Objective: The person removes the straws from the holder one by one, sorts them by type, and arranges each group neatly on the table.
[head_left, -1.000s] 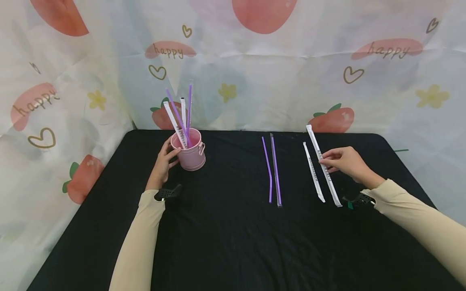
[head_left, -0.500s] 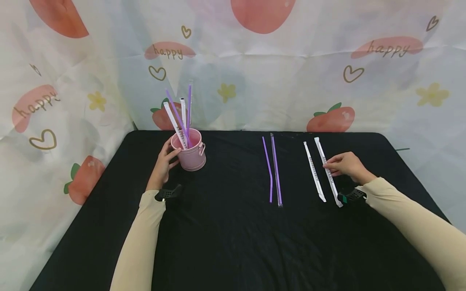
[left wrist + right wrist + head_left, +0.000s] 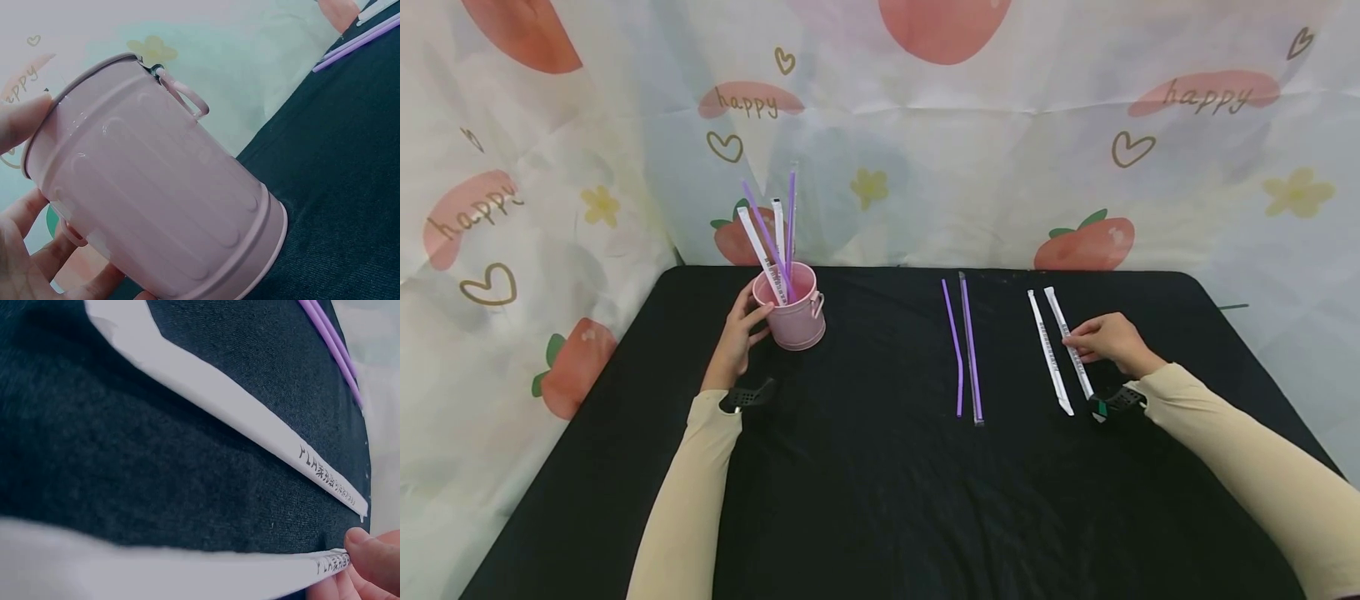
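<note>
Presently has the right-hand white wrapped straw (image 3: 1057, 312) pinched between thumb and fingers of the right grip (image 3: 1108, 342), closed down to its thickness, on or just above the black worktop (image 3: 865, 500); cannot tell which. Lies to the left of that grip and well apart from the left grip (image 3: 733, 346), curled around the pink bucket (image 3: 797, 327). Points its far end away from the body and slightly left, with its long axis nearly parallel to the other white straw (image 3: 1050, 352), just beside.

head: forward, down; wrists: close; head/left wrist share: bucket (image 3: 797, 326)
</note>
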Tool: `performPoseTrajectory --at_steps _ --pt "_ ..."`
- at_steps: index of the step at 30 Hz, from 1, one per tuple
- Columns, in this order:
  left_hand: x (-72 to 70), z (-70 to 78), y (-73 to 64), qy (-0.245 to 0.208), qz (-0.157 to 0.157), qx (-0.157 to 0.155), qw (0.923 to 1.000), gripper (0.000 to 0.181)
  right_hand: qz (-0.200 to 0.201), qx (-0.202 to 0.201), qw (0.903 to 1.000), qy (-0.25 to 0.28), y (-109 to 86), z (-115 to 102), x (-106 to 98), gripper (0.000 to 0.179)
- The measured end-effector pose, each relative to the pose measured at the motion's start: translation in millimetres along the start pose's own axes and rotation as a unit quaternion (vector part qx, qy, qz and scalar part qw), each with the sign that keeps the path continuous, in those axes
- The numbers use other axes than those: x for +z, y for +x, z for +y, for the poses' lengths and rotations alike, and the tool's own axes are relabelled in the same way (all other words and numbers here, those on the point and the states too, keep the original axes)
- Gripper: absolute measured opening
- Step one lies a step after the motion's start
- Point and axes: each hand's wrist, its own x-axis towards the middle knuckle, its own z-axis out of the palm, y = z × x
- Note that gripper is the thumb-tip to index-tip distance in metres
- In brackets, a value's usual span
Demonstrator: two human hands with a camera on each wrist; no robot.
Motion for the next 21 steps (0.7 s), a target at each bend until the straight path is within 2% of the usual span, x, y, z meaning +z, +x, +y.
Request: performPoseTrajectory --at_steps 9,16,21 --pt "-8.3 -19.4 15.2 -0.003 0.008 0.007 0.9999 0.06 0.005 -0.007 0.9999 0.007 -0.6 -2.1 2.0 0.036" --pt "-10.1 -22.9 17.0 0.003 0.009 0.013 0.9999 0.06 0.007 -0.008 0.9999 -0.007 -1.1 -3.2 2.0 0.036" --pt "-10.6 -23.2 17.0 0.004 0.008 0.012 0.9999 0.06 -0.007 -0.002 1.0 0.0 -0.7 -0.6 -0.3 0.039"
